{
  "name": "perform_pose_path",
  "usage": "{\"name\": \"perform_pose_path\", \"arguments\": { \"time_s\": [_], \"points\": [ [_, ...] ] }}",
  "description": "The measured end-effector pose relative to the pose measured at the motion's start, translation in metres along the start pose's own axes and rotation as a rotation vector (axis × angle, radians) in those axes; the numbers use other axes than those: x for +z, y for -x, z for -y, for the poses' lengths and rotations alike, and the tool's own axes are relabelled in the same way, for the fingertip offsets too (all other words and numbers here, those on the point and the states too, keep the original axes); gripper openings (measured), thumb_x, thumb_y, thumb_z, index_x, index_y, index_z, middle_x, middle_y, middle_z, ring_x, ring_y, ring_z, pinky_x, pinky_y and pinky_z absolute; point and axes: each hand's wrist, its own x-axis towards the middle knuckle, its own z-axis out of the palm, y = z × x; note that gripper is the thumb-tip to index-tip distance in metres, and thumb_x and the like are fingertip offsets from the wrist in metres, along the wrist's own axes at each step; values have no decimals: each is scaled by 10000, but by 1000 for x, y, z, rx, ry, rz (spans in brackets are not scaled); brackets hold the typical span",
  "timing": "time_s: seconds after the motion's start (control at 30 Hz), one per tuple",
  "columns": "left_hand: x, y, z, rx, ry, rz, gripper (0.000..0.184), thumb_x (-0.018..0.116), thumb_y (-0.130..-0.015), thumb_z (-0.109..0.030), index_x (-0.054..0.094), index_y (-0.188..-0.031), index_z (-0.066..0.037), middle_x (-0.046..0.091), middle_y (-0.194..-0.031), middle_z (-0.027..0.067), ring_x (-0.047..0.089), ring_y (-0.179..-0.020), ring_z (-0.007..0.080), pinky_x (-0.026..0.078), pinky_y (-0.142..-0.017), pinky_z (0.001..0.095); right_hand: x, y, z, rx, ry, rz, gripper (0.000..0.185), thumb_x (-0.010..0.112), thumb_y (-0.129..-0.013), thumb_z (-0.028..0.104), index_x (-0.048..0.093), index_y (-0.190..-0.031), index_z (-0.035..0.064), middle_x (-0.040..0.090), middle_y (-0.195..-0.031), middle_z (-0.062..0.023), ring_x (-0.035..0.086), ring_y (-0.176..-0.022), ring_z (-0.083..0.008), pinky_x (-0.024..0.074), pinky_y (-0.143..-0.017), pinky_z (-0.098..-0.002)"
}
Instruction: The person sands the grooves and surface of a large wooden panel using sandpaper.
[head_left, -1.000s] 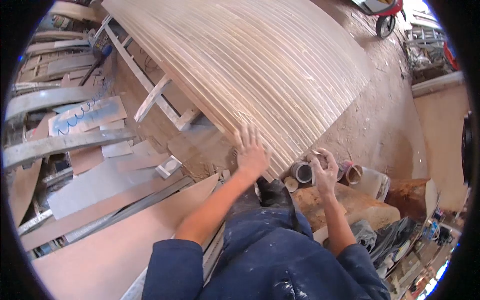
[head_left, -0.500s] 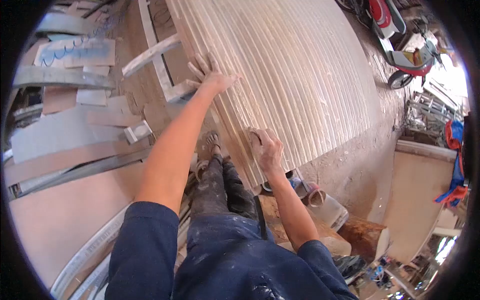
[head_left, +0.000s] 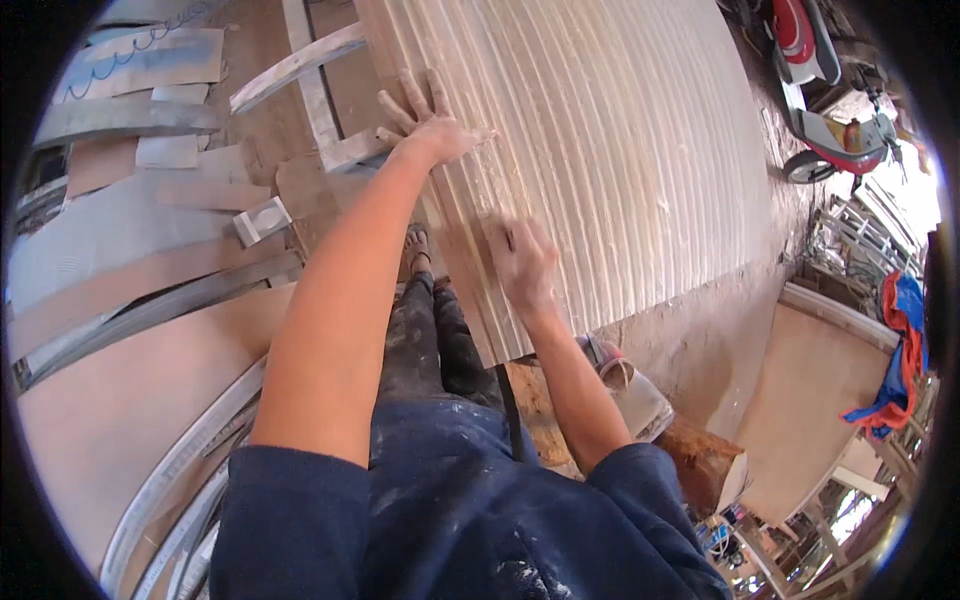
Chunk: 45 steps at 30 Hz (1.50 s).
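A large pale wooden panel (head_left: pixel 630 170) with many parallel ridges lies in front of me, its long left edge running away from my body. My left hand (head_left: pixel 432 132) rests on that edge with the fingers spread apart. Nearer to me, my right hand (head_left: pixel 524 265) is curled against the ridged surface by the same edge. It is slightly smeared by motion, and whatever its fingers hold is hidden.
White-grey frame bars (head_left: pixel 318 95) stick out at the panel's left. Flat boards (head_left: pixel 150 375) and curved strips (head_left: pixel 190 470) lie on the left. To the right are a log (head_left: pixel 700 465), a brown board (head_left: pixel 815 400), a blue-orange cloth (head_left: pixel 895 350) and a red-white motorbike (head_left: pixel 845 140).
My right hand has slid a little farther away along the panel's edge. The left hand keeps its place there, its fingers spread wider. The whole view has shifted slightly.
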Motion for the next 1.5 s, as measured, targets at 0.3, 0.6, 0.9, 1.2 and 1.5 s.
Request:
{"name": "perform_pose_path", "arguments": {
  "time_s": [0.3, 0.6, 0.9, 1.2, 1.5],
  "points": [
    [3, -2, 1, -8, 9, -25, 1325, 640, -803, -761, -236, -1586, -149, -378, -1593, 215, -330, -1425, 550, 9, -1129, 775, -1, 2, 4, -22, 6, -42, 95, 712, -815, -42, 695, -897, 3, 609, -737, -158, 637, -692, -300, 489, -612, -384],
    [10, -13, 9, 38, 5, -52, 1391, 620, -754, -833, -292, -1562, -162, -412, -1571, 221, -344, -1398, 583, -10, -1113, 789, -4, 12, 6, 18, -11, -56, 145, 713, -817, -9, 710, -959, 23, 630, -790, -177, 638, -710, -335, 507, -629, -399],
    [1, -6, 3, 5, -5, 34, 1331, 623, -806, -774, -250, -1578, -132, -377, -1585, 238, -322, -1422, 564, 17, -1142, 761, -2, 32, 9, 231, 20, -106, 88, 723, -869, 84, 685, -943, 56, 655, -811, -174, 645, -717, -358, 500, -636, -442],
    [0, -5, 2, -4, -16, 23, 1327, 608, -805, -786, -240, -1581, -123, -352, -1602, 227, -322, -1415, 574, 26, -1144, 762, -4, 50, 13, 335, 45, -128, 90, 705, -880, 111, 685, -939, 46, 646, -841, -197, 641, -774, -395, 498, -681, -469],
    [-1, -4, 2, 10, 12, 24, 1349, 618, -785, -800, -222, -1587, -113, -343, -1603, 236, -313, -1416, 581, 19, -1139, 770, 7, 52, -1, 291, 80, -137, 133, 713, -878, 140, 672, -950, 36, 634, -840, -203, 629, -765, -412, 490, -676, -484]
  ]
}}
